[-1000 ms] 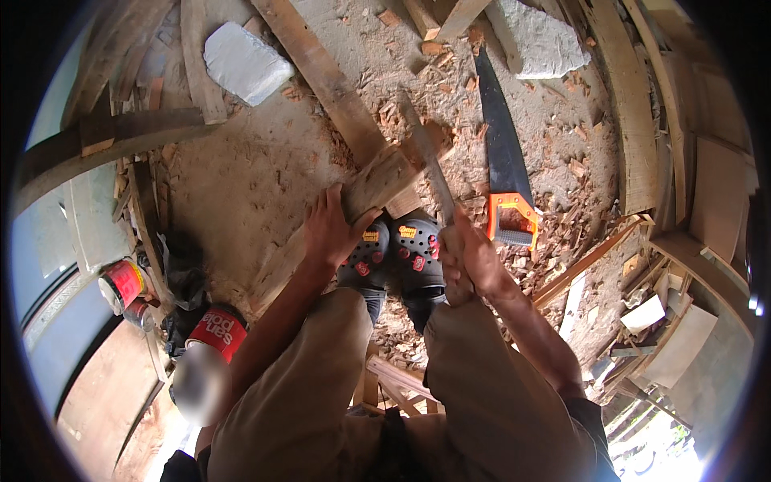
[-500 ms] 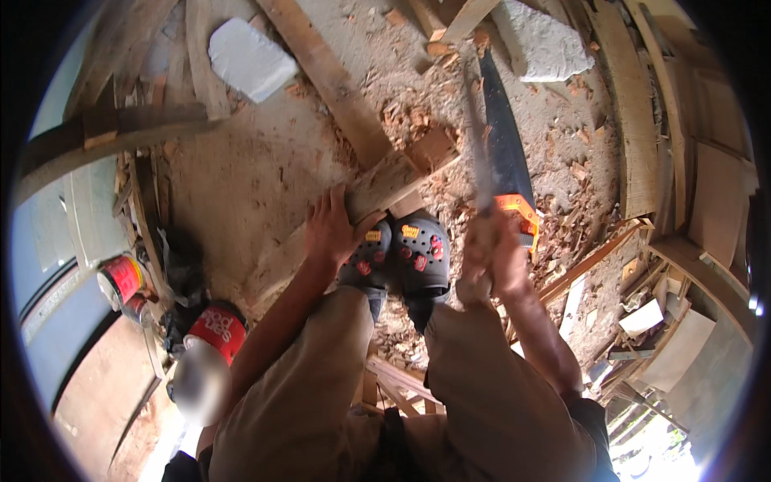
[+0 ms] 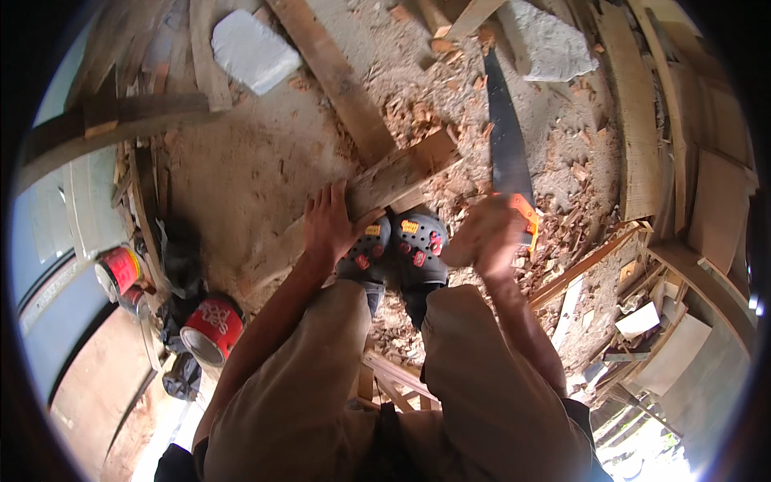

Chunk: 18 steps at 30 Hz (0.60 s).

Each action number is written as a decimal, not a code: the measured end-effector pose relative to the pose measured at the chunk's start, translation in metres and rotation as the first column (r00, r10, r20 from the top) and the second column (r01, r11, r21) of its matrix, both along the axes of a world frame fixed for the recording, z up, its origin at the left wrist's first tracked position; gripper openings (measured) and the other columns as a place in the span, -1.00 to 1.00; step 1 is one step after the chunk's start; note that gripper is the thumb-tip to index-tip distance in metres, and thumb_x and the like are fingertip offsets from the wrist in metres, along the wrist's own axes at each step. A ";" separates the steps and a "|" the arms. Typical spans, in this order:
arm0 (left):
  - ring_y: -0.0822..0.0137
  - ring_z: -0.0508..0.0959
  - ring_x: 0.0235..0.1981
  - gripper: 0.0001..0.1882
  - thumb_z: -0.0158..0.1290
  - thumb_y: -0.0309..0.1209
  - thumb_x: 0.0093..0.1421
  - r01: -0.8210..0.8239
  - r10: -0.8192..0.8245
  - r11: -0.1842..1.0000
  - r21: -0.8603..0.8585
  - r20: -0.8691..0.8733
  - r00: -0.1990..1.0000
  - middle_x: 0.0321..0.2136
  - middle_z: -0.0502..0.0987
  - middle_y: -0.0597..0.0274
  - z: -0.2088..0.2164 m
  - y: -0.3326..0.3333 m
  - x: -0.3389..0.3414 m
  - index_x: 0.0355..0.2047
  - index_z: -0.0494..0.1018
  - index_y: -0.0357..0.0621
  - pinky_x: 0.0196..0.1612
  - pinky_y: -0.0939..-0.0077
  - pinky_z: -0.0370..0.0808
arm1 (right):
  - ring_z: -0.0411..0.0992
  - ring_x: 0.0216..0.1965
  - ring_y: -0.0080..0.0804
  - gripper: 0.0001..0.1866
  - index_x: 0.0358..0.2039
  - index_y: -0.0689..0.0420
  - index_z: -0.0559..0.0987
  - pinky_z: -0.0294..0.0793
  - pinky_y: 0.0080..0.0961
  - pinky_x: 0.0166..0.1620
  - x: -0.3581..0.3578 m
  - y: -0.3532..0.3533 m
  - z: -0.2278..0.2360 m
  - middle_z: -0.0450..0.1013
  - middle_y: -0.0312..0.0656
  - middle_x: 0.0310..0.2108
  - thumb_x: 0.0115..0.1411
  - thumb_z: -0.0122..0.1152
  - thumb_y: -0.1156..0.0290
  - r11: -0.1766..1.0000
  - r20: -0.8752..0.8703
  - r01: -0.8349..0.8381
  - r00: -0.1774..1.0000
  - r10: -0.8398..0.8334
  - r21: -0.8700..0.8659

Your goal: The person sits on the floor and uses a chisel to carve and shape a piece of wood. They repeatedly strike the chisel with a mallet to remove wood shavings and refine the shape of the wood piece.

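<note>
My left hand grips a squared wooden beam, its fingers over the top and its thumb along the near side. The beam slants up to the right, with a cut reddish-brown face near its far end. My right hand is closed and blurred by motion, right of my shoes. It holds a machete by the handle; the blade cannot be made out now. Just beyond that hand, a handsaw with a dark blade and orange handle lies on the ground, apart from the beam.
My dark clogs stand close behind the beam. A plank lies beyond it, among wood chips. Two pale blocks, one left and one right, lie farther off. Red cans stand at left; boards line the right.
My right hand has moved slightly up and stays blurred. The long, thin blade seen above it earlier no longer shows. My left hand and the beam stay nearly in place.
</note>
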<state>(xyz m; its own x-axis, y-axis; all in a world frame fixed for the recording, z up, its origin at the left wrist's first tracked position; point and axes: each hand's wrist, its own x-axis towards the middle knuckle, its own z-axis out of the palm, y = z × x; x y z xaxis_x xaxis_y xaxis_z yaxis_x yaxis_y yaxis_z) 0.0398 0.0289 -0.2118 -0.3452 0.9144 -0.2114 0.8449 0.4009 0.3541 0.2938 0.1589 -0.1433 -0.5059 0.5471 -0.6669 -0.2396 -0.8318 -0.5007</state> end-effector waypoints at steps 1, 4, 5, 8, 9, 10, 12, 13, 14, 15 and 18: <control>-0.14 0.48 0.00 -0.06 0.19 0.28 0.03 0.022 -0.022 1.000 0.006 -0.022 1.000 -0.08 0.47 -0.16 0.000 -0.001 -0.001 0.10 0.28 -0.31 0.08 0.00 0.39 | 0.26 -0.65 -0.48 -0.39 -0.37 0.04 0.39 0.33 -0.51 -0.55 0.000 0.001 0.000 0.26 -0.35 -0.62 0.36 -0.24 -0.30 0.965 0.051 -0.213 0.974 0.223 -0.153; -0.18 0.47 0.00 -0.06 0.22 0.26 0.03 0.029 -0.029 0.999 -0.016 -0.010 1.000 -0.08 0.47 -0.21 0.000 -0.002 -0.002 0.10 0.29 -0.33 0.09 -0.01 0.39 | 0.27 -0.66 -0.48 -0.39 -0.40 0.02 0.38 0.36 -0.49 -0.58 -0.002 0.002 0.000 0.23 -0.34 -0.65 0.38 -0.25 -0.31 0.865 0.182 -0.336 0.888 0.423 -0.373; -0.19 0.47 0.01 -0.06 0.22 0.26 0.03 0.012 -0.011 1.000 -0.020 0.006 1.000 -0.07 0.47 -0.21 0.001 -0.003 -0.001 0.11 0.29 -0.34 0.09 -0.01 0.39 | 0.22 -0.68 -0.48 -0.37 -0.38 0.01 0.36 0.30 -0.49 -0.61 -0.001 0.001 0.002 0.22 -0.32 -0.64 0.34 -0.24 -0.37 0.963 0.309 -0.245 0.912 0.269 -0.115; -0.07 0.49 0.01 -0.03 0.12 0.39 0.01 -0.012 0.012 1.000 0.020 -0.004 1.000 -0.08 0.48 -0.11 0.001 -0.005 0.001 0.09 0.32 -0.27 0.08 0.08 0.36 | 0.27 -0.63 -0.48 -0.30 -0.32 0.06 0.37 0.36 -0.49 -0.59 0.000 0.004 0.003 0.24 -0.32 -0.59 0.27 -0.19 -0.43 0.971 -0.047 0.217 0.976 -0.214 0.099; -0.07 0.49 0.00 -0.04 0.12 0.38 0.02 -0.008 0.007 1.000 -0.023 -0.025 1.000 -0.09 0.48 -0.10 0.002 -0.005 0.001 0.08 0.32 -0.27 0.08 0.08 0.36 | 0.27 -0.61 -0.50 -0.35 -0.30 0.10 0.37 0.35 -0.49 -0.56 -0.005 -0.002 0.001 0.23 -0.32 -0.59 0.34 -0.21 -0.33 0.927 -0.078 0.355 0.934 -0.348 0.118; -0.07 0.49 -0.01 -0.05 0.12 0.38 0.02 0.005 -0.006 1.000 -0.004 -0.051 0.999 -0.10 0.48 -0.10 0.002 -0.004 0.002 0.08 0.32 -0.27 0.07 0.08 0.36 | 0.26 -0.61 -0.49 -0.41 -0.32 0.08 0.38 0.35 -0.47 -0.54 -0.007 -0.002 0.000 0.25 -0.32 -0.59 0.38 -0.22 -0.25 0.965 0.217 0.149 0.956 -0.197 0.216; -0.06 0.49 -0.03 -0.06 0.13 0.36 0.03 0.032 -0.029 0.999 0.041 -0.092 0.995 -0.11 0.49 -0.09 0.001 -0.002 0.000 0.07 0.32 -0.27 0.06 0.08 0.37 | 0.25 -0.63 -0.47 -0.47 -0.35 0.06 0.38 0.35 -0.45 -0.53 -0.009 -0.005 -0.002 0.27 -0.32 -0.59 0.43 -0.24 -0.17 0.975 0.364 -0.188 0.906 0.218 -0.116; -0.05 0.49 -0.04 -0.07 0.13 0.35 0.04 0.045 -0.041 0.998 0.038 -0.096 0.995 -0.12 0.49 -0.09 0.002 -0.002 -0.001 0.07 0.32 -0.27 0.05 0.08 0.37 | 0.25 -0.63 -0.47 -0.48 -0.36 0.06 0.38 0.36 -0.45 -0.53 -0.009 -0.005 -0.003 0.27 -0.32 -0.59 0.44 -0.25 -0.15 0.930 0.306 -0.262 0.891 0.336 -0.259; -0.05 0.49 -0.05 -0.07 0.13 0.35 0.04 0.032 -0.034 0.999 -0.020 -0.100 0.994 -0.12 0.49 -0.08 0.003 -0.002 -0.002 0.07 0.32 -0.27 0.04 0.08 0.37 | 0.25 -0.64 -0.46 -0.47 -0.36 0.06 0.38 0.35 -0.45 -0.54 -0.008 -0.005 -0.002 0.27 -0.32 -0.59 0.44 -0.26 -0.16 0.953 0.321 -0.215 0.906 0.276 -0.212; -0.09 0.49 -0.03 -0.06 0.16 0.33 0.03 0.039 -0.039 0.999 -0.001 -0.055 0.998 -0.11 0.48 -0.13 0.003 -0.002 -0.002 0.09 0.31 -0.29 0.07 0.07 0.37 | 0.25 -0.64 -0.46 -0.45 -0.37 0.06 0.38 0.35 -0.45 -0.55 -0.008 -0.005 -0.003 0.27 -0.32 -0.59 0.43 -0.27 -0.18 0.957 0.331 -0.196 0.907 0.259 -0.211; -0.17 0.47 0.00 -0.04 0.20 0.29 0.02 -0.009 0.011 0.998 -0.064 0.033 0.999 -0.07 0.46 -0.21 0.004 -0.003 -0.002 0.12 0.29 -0.32 0.11 0.04 0.36 | 0.23 -0.64 -0.48 -0.39 -0.39 0.05 0.37 0.26 -0.49 -0.57 -0.003 -0.002 0.000 0.25 -0.32 -0.59 0.41 -0.33 -0.25 0.973 -0.081 0.230 0.970 -0.230 -0.004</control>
